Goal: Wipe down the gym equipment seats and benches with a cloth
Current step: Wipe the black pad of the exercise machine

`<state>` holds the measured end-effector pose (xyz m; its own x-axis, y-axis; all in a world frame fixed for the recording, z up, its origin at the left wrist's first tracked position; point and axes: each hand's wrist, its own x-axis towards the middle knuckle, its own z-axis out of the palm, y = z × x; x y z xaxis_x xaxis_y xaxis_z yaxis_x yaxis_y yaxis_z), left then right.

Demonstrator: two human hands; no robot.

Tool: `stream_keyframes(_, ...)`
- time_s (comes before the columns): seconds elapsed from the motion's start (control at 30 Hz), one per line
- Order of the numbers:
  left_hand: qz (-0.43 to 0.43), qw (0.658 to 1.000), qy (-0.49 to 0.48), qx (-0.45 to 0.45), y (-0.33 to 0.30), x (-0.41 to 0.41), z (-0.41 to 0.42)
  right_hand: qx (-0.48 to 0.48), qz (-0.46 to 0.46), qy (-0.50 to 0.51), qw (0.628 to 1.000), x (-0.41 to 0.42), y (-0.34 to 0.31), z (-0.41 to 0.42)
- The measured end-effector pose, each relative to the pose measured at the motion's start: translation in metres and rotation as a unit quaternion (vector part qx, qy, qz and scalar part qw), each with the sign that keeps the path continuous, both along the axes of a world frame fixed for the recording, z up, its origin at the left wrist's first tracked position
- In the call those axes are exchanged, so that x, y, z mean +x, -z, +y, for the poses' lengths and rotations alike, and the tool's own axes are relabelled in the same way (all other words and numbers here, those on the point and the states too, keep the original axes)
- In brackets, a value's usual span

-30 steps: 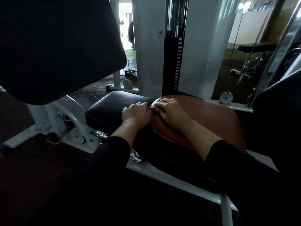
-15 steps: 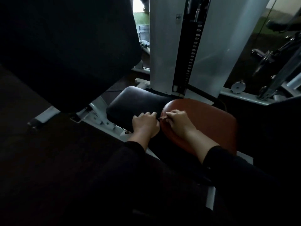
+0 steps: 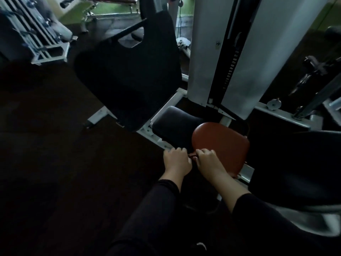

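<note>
Dim, underexposed; faint daylight from behind.

I note two seats (image 3: pixel 221 145) side by side before the weight tower (image 3: pixel 228 52). Backrest (image 3: pixel 129 74) stands left; both hands (image 3: pixel 177 159) meet at the seats' near edge.

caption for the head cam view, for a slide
Both hands, left and right, meet at the near edge of a reddish-brown seat pad beside a black seat pad in a dim gym.
</note>
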<state>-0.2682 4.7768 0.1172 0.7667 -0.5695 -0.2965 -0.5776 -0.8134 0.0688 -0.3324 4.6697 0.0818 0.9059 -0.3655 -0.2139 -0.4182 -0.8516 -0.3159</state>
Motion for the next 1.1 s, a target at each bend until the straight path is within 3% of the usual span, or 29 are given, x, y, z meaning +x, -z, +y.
stream_keyframes(0.3, 0.036, 0.996, -0.08, -0.018, -0.074, -0.026, 0.082, -0.004, 0.016, -0.044, 0.999, -0.008, -0.075, 0.078)
stream_keyframes(0.83, 0.027, 0.966, -0.257, 0.0, -0.095, 0.065, 0.356, 0.008, -0.023, -0.173, 0.985, 0.118, -0.098, 0.347)
stream_keyframes(1.1, 0.038, 0.951, -0.308, -0.016, -0.074, 0.133, 0.431, 0.021, -0.037, -0.219, 0.975, 0.195, -0.085, 0.418)
